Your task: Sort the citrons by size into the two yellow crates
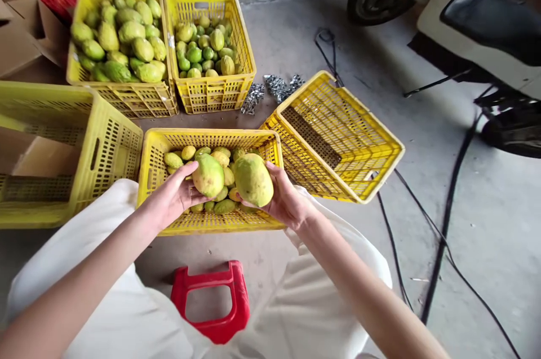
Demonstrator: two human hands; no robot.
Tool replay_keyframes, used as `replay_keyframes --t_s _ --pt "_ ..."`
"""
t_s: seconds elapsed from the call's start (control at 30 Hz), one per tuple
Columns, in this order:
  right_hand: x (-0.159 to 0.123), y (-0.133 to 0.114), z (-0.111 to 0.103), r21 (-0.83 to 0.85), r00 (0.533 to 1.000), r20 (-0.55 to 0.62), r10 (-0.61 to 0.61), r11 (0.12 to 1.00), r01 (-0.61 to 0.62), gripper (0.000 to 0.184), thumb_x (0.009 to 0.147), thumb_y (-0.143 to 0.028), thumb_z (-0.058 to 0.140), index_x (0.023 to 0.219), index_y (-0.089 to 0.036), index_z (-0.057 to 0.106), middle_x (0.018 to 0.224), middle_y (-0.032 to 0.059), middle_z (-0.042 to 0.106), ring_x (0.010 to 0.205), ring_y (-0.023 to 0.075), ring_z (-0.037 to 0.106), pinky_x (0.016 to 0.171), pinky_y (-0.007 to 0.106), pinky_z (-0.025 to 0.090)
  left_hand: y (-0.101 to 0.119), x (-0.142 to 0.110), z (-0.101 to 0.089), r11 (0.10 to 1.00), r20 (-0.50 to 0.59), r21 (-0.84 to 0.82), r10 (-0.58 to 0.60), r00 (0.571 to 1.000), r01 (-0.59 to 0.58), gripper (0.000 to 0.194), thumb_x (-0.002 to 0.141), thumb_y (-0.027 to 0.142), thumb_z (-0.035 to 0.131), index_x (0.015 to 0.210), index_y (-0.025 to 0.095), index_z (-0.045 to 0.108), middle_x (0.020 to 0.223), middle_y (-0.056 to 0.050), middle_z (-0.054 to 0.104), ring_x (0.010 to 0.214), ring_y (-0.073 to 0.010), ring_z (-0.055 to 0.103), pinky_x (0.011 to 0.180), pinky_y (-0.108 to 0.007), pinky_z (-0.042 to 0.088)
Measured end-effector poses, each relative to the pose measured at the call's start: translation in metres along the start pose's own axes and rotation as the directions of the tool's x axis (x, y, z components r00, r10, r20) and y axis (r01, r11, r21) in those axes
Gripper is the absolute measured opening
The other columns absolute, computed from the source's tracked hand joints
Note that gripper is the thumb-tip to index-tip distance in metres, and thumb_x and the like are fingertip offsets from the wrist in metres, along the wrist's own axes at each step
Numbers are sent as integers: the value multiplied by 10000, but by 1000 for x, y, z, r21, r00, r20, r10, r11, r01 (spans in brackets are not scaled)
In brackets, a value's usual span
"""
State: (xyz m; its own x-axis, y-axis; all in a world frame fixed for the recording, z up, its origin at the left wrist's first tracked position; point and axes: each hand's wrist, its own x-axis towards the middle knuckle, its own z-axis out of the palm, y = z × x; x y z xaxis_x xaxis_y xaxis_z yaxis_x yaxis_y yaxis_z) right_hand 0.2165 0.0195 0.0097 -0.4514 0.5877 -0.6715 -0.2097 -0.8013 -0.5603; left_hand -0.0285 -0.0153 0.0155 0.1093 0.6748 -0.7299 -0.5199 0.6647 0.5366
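Observation:
My left hand [180, 190] grips a round green-yellow, mango-like fruit [208, 175] with brown specks, thumb on top and fingers underneath. In my right hand [287, 195] is a larger, paler mango-like fruit [254, 180], also spotted, held from its right side. The two fruits are side by side, a small gap between them, above a yellow plastic crate [211, 134]. Several smaller green and yellow fruits [225, 206] lie inside this crate; my hands and the held fruits hide part of them.
Two fruit-filled yellow crates [122, 94] [215, 85] stand behind. Another crate [114, 145], with cardboard inside, is on the left; a tilted crate [359, 122] leans at right. A red plastic stool [240, 297] is between my legs. Black cables [448, 224] and a vehicle [435, 21] occupy the right.

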Motion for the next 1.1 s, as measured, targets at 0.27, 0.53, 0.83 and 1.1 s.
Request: replay_keyframes --t_s 0.27,0.53,0.83,1.1 --pt "15 -17 16 73 985 -174 4 997 9 262 992 -431 630 1174 -247 669 1110 57 817 862 184 779 688 257 681 9 19 3 996 79 87 -6 997 -1 370 885 328 654 1217 171 701 1195 -144 805 1205 -330 774 1029 -494 669" --pt "25 -24 -13 -232 913 -146 -382 910 344 590 646 -407 965 1101 -264 617 1096 25 753 1102 250 745 972 397 667 3 34 2 988 106 106 97 990 -108 413 808 334 758 1171 151 688 1157 -155 810 1166 -336 781 1071 -544 641" --pt "23 -38 -14 -422 709 -92 -699 673 608 711 613 -433 997 1206 -247 652 1323 33 708 1382 308 631 1088 472 581 6 33 10 972 -42 21 236 971 -236 302 873 381 663 1121 211 692 1091 -94 796 1227 -353 749 1052 -531 650" --pt "27 -35 -5 -244 789 -85 -608 780 575 769 601 -568 978 1227 -273 643 1248 57 753 1375 327 664 1065 480 608 3 26 12 955 -5 -55 291 957 -291 372 787 297 795 1133 202 696 1035 -53 814 1016 -251 791 1021 -464 665"
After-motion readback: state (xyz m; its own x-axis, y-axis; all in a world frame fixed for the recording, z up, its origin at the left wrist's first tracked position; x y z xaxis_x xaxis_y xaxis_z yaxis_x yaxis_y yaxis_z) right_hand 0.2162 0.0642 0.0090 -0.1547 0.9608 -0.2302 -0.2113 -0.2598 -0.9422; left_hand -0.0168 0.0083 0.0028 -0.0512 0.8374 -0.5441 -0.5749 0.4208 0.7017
